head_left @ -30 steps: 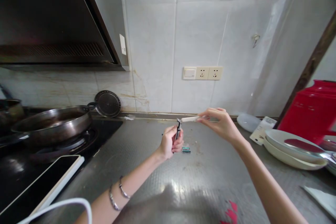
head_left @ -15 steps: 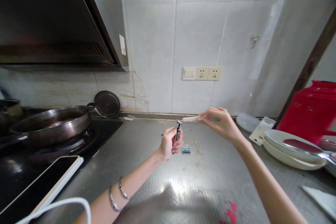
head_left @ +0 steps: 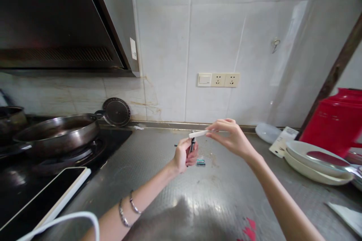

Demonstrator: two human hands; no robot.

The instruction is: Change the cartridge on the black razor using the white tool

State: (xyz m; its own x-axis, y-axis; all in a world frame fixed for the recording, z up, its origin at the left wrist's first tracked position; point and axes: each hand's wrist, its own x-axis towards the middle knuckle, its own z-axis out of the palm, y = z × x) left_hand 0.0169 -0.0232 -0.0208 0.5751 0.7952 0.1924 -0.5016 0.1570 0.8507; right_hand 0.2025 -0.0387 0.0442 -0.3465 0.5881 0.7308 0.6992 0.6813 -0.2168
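My left hand (head_left: 183, 155) is closed around a slim black-and-silver tool (head_left: 193, 144), which looks like a razor, held upright above the counter. Between the thumb and fingers of my right hand (head_left: 228, 135) is a thin white stick (head_left: 197, 134). The stick's far end lies across the tool's top and partly hides it; whether they touch, I cannot tell. Small teal-and-dark strips (head_left: 200, 162) lie on the metal counter (head_left: 169, 199) just right of my left hand.
On the left, a steel pan (head_left: 59, 131) sits on the black stove, with a white-edged phone-like slab (head_left: 60, 196) and a white cable (head_left: 76, 214) nearer. Stacked dishes (head_left: 316, 163), a white card (head_left: 283, 141) and a red jug (head_left: 333, 120) stand right. Wall sockets (head_left: 225, 80) are behind.
My right hand has moved left, bringing the white stick from beside the tool's top to across it. My left hand has stayed nearly still.
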